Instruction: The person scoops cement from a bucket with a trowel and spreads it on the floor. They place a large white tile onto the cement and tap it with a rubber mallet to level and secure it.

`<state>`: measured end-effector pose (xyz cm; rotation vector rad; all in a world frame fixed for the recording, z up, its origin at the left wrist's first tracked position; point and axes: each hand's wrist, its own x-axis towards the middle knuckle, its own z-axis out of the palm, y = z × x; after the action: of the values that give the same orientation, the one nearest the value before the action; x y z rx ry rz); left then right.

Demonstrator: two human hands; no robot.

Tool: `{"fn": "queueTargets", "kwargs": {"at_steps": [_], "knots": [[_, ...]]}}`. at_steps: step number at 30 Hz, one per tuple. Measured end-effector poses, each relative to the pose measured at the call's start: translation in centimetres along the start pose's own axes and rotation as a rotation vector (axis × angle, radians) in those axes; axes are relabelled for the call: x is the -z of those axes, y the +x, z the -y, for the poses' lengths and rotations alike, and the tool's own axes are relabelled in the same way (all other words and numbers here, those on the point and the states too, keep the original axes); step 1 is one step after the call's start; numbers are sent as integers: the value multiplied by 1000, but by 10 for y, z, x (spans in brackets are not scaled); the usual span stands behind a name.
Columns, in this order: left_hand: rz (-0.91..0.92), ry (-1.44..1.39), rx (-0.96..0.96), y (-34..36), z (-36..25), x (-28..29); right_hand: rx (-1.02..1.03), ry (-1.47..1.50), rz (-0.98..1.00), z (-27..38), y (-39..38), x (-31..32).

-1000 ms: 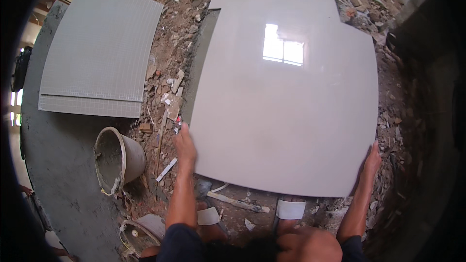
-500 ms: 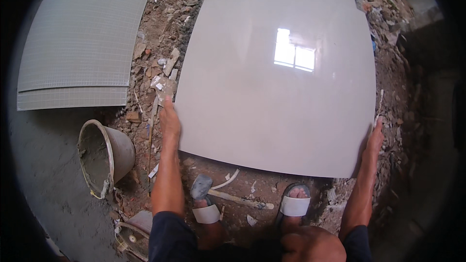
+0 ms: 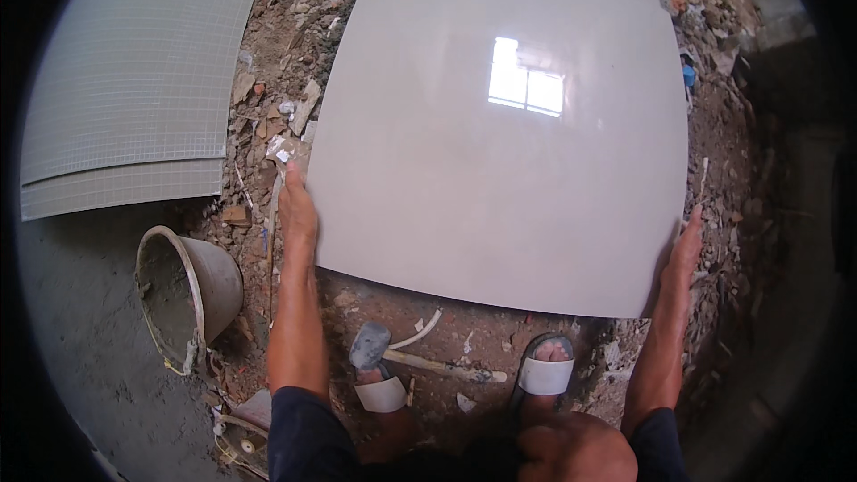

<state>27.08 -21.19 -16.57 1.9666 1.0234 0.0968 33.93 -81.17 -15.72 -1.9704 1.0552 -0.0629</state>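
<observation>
A large glossy light-grey tile (image 3: pixel 500 205) stretches out in front of me, its near edge raised above the rubble and a window reflected on its face. My left hand (image 3: pixel 296 210) grips the left edge, with part of its fingers hidden by the tile. On the opposite edge, near the close corner, my right hand (image 3: pixel 686 245) is closed around the side; its fingertips are mostly out of sight. Below the near edge a rubber mallet (image 3: pixel 369 345) with a wooden handle lies on the ground beside my feet.
Several grey tiles with gridded backs (image 3: pixel 125 98) are stacked at the far left. A mortar-smeared bucket (image 3: pixel 217 281) lies tilted below them, next to wet grey mortar (image 3: pixel 80 303). Broken rubble (image 3: pixel 268 80) lines both sides of the tile. Another container (image 3: pixel 245 437) sits at the lower left.
The tile has shifted slightly away from my feet and to the left, both hands moving with it. The dark line near its far end has left the view.
</observation>
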Motion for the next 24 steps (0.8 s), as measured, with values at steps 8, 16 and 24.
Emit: {"fn": "queueTargets", "kwargs": {"at_steps": [8,16,24], "knots": [[-62,48,3,-7,-10,-3,-43,51,1,3,-16,-20],[127,-292,133,1,8,-9,18,-236,-131,3,-13,-27],[46,-159,79,5,9,-7,86,-47,56,4,-14,-22]]}}
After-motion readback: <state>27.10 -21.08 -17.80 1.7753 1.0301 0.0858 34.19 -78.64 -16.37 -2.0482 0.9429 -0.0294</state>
